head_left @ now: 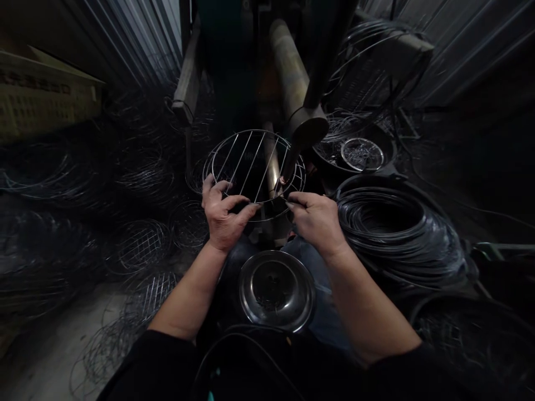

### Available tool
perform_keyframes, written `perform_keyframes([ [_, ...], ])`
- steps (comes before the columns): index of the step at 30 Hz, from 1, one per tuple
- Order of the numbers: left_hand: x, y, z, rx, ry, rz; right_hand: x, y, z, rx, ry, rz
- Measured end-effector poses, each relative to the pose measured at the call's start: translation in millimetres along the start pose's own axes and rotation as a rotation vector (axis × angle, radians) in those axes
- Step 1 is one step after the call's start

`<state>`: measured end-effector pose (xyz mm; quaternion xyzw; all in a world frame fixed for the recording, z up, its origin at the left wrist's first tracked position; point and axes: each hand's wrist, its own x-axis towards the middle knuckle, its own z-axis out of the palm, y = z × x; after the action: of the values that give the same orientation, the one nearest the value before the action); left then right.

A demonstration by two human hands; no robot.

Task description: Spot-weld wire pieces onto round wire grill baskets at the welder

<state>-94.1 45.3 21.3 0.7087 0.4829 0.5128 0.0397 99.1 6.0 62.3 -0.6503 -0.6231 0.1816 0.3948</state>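
Observation:
A round wire rack (253, 163) with several parallel bars lies tilted over the lower metal rod (272, 161) of a machine. Its near left rim is between the fingers and thumb of my left hand (225, 217). My right hand (315, 220) is closed in a pinch at the near right rim, beside a copper-coloured tip (283, 180) under the machine's upper arm. What the right fingertips grip is too small to make out. Below both hands, a shiny metal bowl (276, 289) with small dark bits in it rests at my lap.
A thick coil of dark wire (380, 223) stands at my right. Behind it, a dark pan (388, 147) holds a smaller round dish (361, 154) of short wire pieces. Wire racks (144, 245) are heaped at my left. A thick metal cylinder (290, 67) extends overhead, and a yellowish box (45, 100) stands far left.

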Motion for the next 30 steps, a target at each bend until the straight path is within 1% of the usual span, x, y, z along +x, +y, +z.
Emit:
perform_keyframes([
  [3, 0.4, -1.3, 0.0, -0.002, 0.008, 0.006, -1.2, 3.9, -1.2, 0.003, 0.009, -0.001],
  [6, 0.1, -1.1, 0.7, 0.018, -0.009, -0.008, -1.6, 4.1, -3.5, -0.058, 0.037, -0.007],
  [8, -0.4, -0.6, 1.2, 0.017, -0.018, -0.014, -0.7, 1.4, -3.9, -0.073, 0.013, 0.006],
  [10, -0.6, -0.5, 1.4, -0.005, -0.010, -0.007, 1.1, -1.3, -1.8, -0.036, -0.029, 0.037],
  [13, -0.2, -1.0, 1.0, -0.039, 0.018, 0.001, 3.5, -1.1, 6.3, 0.125, -0.040, 0.102],
  [17, 1.3, -1.2, 0.8, -0.023, 0.004, -0.024, 1.6, 5.9, 20.2, 0.397, 0.036, 0.216],
  [19, 1.9, -1.3, 1.8, -0.010, -0.004, -0.030, -1.2, 9.3, 25.9, 0.493, 0.081, 0.269],
  [24, 4.8, -4.5, 6.4, -0.039, 0.018, -0.001, -2.9, 12.6, 34.8, 0.680, 0.143, 0.381],
  [27, 8.8, -7.1, 7.2, -0.037, 0.021, 0.000, 0.3, 11.9, 37.1, 0.765, 0.176, 0.412],
  [30, 12.2, -8.1, 6.7, -0.031, 0.004, 0.016, 1.3, 11.0, 38.6, 0.805, 0.205, 0.424],
])
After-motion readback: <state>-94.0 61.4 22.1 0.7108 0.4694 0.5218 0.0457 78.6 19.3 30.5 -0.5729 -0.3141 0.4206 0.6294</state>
